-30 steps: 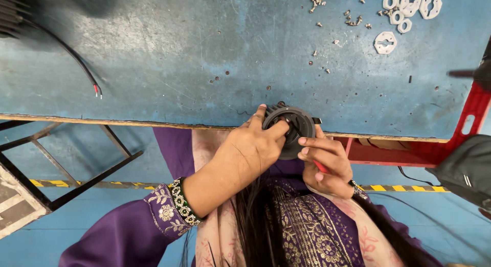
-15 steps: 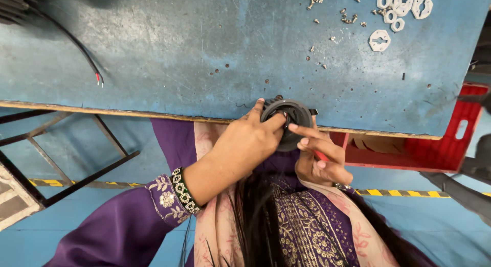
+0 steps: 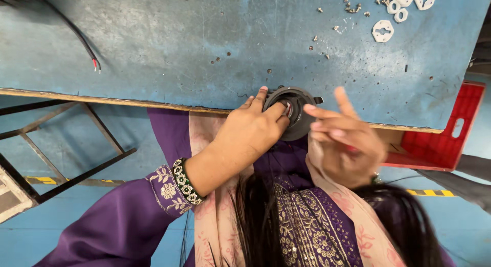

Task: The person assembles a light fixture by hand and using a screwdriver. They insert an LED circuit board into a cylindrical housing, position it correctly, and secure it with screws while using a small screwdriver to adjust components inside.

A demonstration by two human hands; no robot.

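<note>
My left hand (image 3: 250,131) grips a round dark grey housing (image 3: 294,111) at the near edge of the blue workbench (image 3: 169,52). Fingers curl over its left rim, thumb on its face beside the centre opening. The part sits half on the bench edge, half overhanging toward my lap. A small tab sticks out on its right side.

My right hand (image 3: 345,142) is just beside the housing on the right, blurred. Fingers are spread, index pointing up, another fingertip close to the right rim. Something red shows under the palm; I can't tell what it is, or whether that hand is gripping anything. Contact with the housing is also unclear.

Far right of the bench top: white plastic rings and flat washers (image 3: 396,9), one keyed white disc (image 3: 383,30) apart from the rest. Small screws (image 3: 350,6) are scattered near them. A black cable with red and black wire ends (image 3: 92,57) lies on the far left. A red plastic crate (image 3: 445,131) sits below the bench edge on my right. A black metal frame (image 3: 66,144) stands on the blue floor to my left.
</note>
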